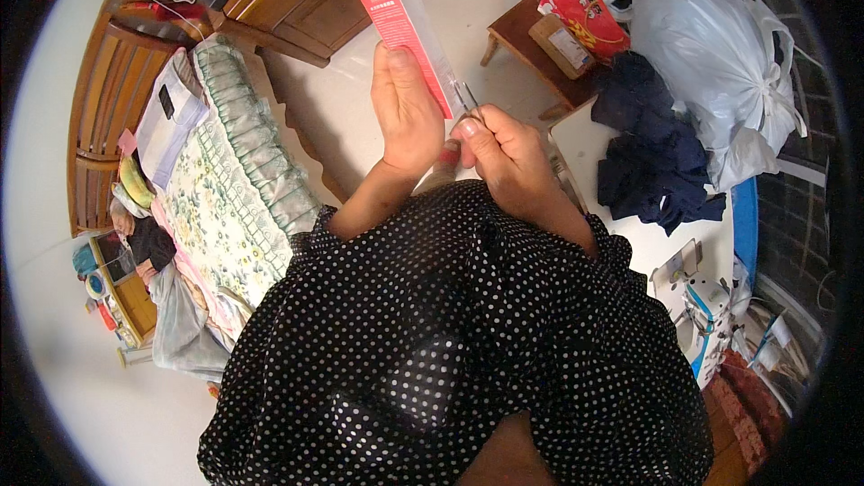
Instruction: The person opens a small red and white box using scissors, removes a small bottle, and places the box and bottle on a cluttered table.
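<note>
A long red and silver cardboard box (413, 47) with printing on its side is held upright and slightly tilted in my left hand (407, 104), the thumb on its red face. My right hand (503, 152) is closed around a small pair of metal scissors or snips (466, 100). The metal tips point up beside the silver side near the box's lower end; whether they touch it, I cannot tell. The handles are mostly hidden by my fingers.
At the left is a bed with a floral cover (223, 216). Dark blue cloth (651, 148) lies on a white table (580, 148) at the right, near a sewing machine (705, 317) and a stuffed plastic bag (709, 61). A wooden stool (516, 30) holds a brown package (560, 46).
</note>
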Demonstrator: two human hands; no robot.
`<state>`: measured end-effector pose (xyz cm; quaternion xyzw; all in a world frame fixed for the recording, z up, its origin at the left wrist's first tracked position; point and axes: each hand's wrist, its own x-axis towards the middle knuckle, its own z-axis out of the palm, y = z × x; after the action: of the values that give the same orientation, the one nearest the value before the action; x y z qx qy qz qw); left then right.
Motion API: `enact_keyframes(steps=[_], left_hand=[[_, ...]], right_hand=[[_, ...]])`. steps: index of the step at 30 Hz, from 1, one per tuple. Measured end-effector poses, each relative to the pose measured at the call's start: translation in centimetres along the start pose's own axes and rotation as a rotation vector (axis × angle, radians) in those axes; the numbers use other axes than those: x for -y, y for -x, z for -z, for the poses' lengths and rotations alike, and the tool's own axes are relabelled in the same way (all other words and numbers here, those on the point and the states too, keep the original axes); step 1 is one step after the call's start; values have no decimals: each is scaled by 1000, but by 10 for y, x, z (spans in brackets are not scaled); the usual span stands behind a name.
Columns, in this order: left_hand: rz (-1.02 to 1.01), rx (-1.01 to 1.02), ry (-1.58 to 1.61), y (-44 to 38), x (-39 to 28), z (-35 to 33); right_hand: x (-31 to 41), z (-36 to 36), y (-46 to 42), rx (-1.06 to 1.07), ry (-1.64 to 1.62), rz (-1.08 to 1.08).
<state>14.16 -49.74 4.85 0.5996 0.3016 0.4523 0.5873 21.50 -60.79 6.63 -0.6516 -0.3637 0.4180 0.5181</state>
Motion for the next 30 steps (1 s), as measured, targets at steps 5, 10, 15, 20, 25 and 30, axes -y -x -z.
enact_keyframes(steps=[5,10,15,20,25,30], left_hand=[[-95,52,-59,0,3,1],[-146,143,-107,1,6,6],[-142,174,-89,1,2,6],[38,158,33,9,0,2],[12,149,-138,9,1,5],[51,141,-226,12,-2,5]], right_hand=[[-7,4,-4,102,-199,-96],[8,19,-5,201,-293,-205],[4,19,-3,256,-441,-288],[0,6,-3,114,-335,-165],[-9,-3,-8,-70,-103,-43],[-17,-8,-15,-196,-296,25]])
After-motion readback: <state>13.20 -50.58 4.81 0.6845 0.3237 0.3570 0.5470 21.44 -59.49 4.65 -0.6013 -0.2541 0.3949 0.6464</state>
